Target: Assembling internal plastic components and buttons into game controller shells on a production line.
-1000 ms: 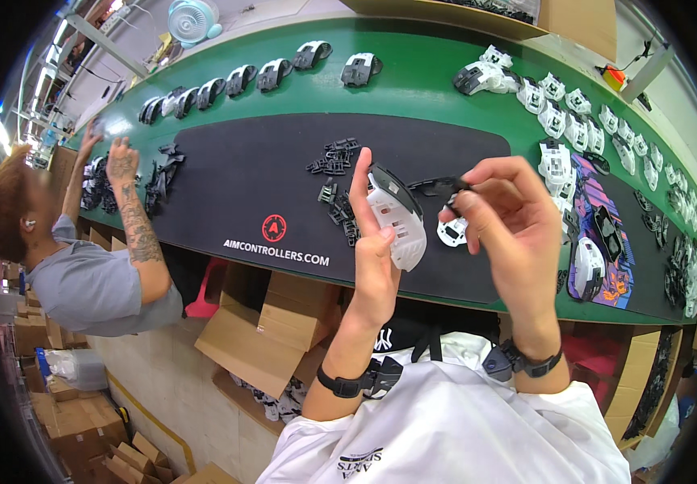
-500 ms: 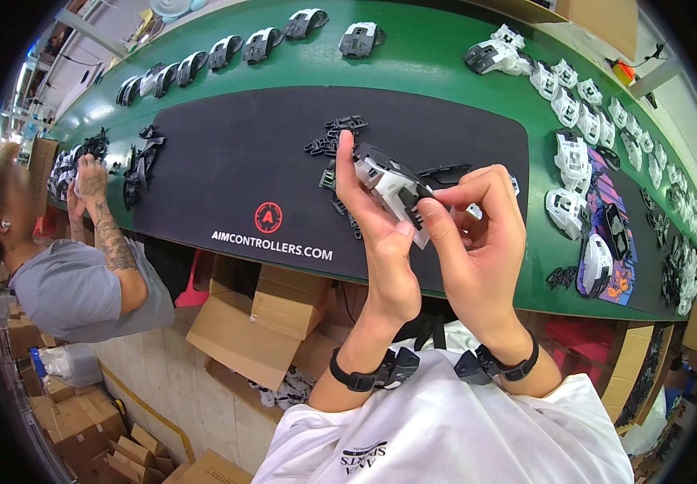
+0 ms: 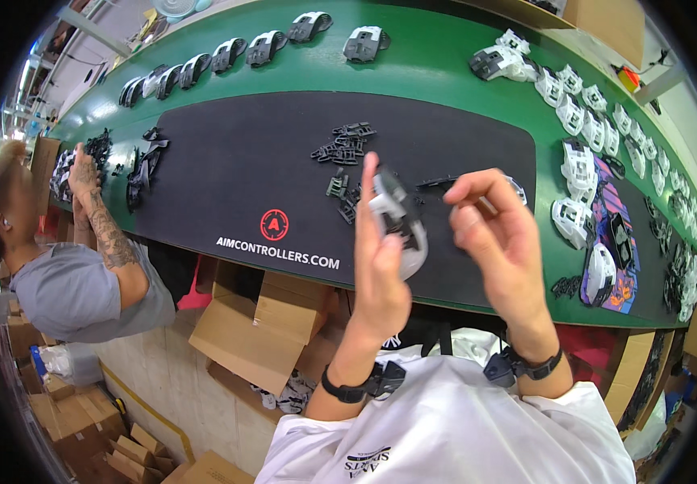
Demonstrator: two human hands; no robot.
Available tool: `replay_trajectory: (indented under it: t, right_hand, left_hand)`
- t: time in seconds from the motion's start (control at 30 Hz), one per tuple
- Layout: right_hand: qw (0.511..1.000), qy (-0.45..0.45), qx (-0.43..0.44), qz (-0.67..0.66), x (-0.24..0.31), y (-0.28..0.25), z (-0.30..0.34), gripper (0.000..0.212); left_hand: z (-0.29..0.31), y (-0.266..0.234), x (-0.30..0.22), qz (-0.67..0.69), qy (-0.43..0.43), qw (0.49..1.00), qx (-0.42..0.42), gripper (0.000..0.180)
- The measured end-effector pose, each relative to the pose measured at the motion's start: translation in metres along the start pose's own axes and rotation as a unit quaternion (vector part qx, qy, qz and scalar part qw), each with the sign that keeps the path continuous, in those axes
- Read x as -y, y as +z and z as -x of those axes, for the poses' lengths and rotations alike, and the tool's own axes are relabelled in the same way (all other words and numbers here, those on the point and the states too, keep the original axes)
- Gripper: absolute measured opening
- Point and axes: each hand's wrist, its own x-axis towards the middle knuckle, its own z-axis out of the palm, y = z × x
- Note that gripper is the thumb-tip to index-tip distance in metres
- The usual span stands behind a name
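Observation:
My left hand (image 3: 383,270) holds a white-and-black game controller shell (image 3: 406,230) on edge above the dark mat (image 3: 227,161), its fingers stretched up along the shell's left side. To the right of it, my right hand (image 3: 500,234) is raised off the shell, with fingers loosely bent and thumb and index tip a little apart. No part shows between them. Beneath and behind the hands, a pile of small black plastic parts (image 3: 343,145) lies on the mat. Near my right fingertips is a thin black piece (image 3: 439,183), with a pale-edged part (image 3: 516,190) partly hidden behind the hand.
A row of black-and-white shells (image 3: 266,48) runs along the green table's (image 3: 437,73) far side. Many white shells (image 3: 572,222) stand at the right beside a patterned mat (image 3: 624,282). At the left a co-worker (image 3: 82,282) handles parts. Cardboard boxes (image 3: 259,323) sit below the table edge.
My right hand has come away from the shell to the right. My left hand has tilted the shell more upright, down and toward me. The co-worker's hands have shifted slightly.

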Motion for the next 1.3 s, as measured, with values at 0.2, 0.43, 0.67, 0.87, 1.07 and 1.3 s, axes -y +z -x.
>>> replay_trajectory:
  t: [0.2,0.43,0.67,0.87,1.07,1.3]
  right_hand:
    - [0.935,-0.047,0.067,0.346,-0.007,-0.004,-0.080,0.018]
    - [0.797,-0.109,0.109,0.584,-0.041,-0.020,-0.138,0.028]
    - [0.796,-0.129,0.147,0.573,0.014,-0.081,-0.043,0.030]
    - [0.832,-0.133,0.054,0.536,0.000,-0.078,-0.031,0.031]
    - [0.763,-0.159,0.060,0.624,-0.022,-0.065,-0.058,0.019]
    - [0.978,-0.022,-0.021,0.205,0.011,-0.064,-0.035,0.017]
  left_hand:
    - [0.015,-0.060,-0.005,0.079,-0.097,0.992,-0.033,0.073]
    - [0.002,-0.073,-0.004,0.200,-0.112,0.973,-0.026,0.072]
    - [-0.004,-0.080,0.005,0.209,-0.098,0.973,0.017,0.077]
    - [-0.011,-0.065,0.009,0.207,-0.136,0.966,0.067,0.073]
    - [-0.006,-0.059,0.010,0.234,-0.117,0.959,0.107,0.067]
    - [-0.003,-0.049,0.009,0.223,-0.177,0.954,0.089,0.066]
